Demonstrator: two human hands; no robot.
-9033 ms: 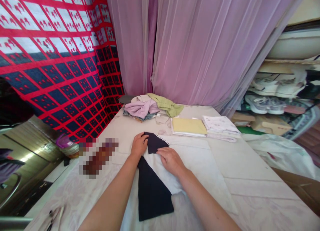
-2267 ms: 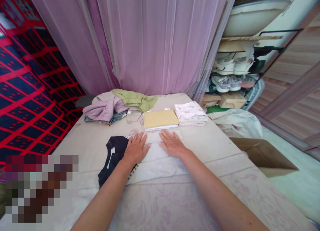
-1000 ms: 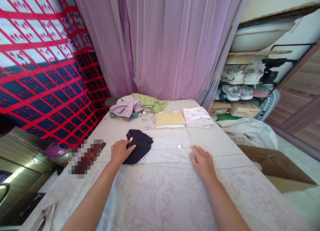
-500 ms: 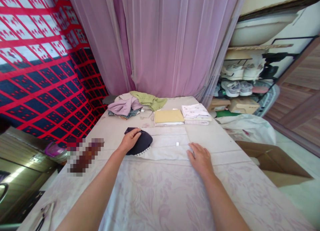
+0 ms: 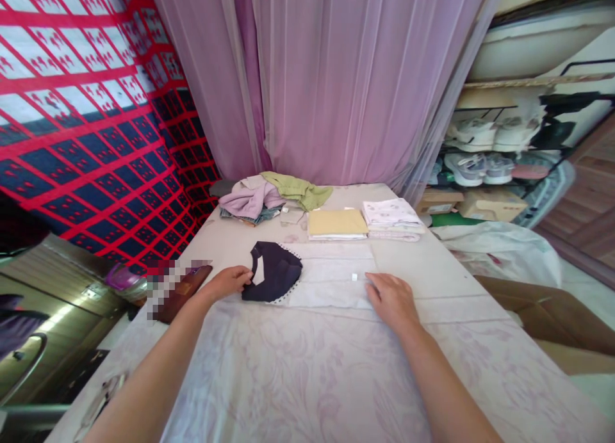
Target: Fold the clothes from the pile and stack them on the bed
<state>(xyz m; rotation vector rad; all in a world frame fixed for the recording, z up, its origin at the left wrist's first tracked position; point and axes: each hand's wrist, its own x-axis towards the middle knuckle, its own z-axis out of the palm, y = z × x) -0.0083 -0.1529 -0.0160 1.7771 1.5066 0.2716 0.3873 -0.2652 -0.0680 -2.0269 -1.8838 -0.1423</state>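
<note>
A folded white garment [image 5: 331, 278] with a dark navy collar part [image 5: 276, 278] lies across the middle of a table with a pale floral cloth [image 5: 307, 372]. My left hand [image 5: 229, 281] rests at the left edge of the navy part, fingers curled and touching the fabric there. My right hand [image 5: 391, 296] lies flat on the garment's right end, near a small white tag [image 5: 354, 277].
At the back lie a loose pile of clothes [image 5: 269, 198], a folded yellow piece [image 5: 336, 224] and a folded white printed stack [image 5: 391, 214]. A dark flat object [image 5: 185, 290] lies at the left edge. A cardboard box [image 5: 538, 312] and shoe shelves [image 5: 500, 148] are on the right.
Over the last second my left hand moved onto the navy part, then drew back to its left edge; the navy fabric now lies opened flatter. My right hand stayed on the garment's right end.
</note>
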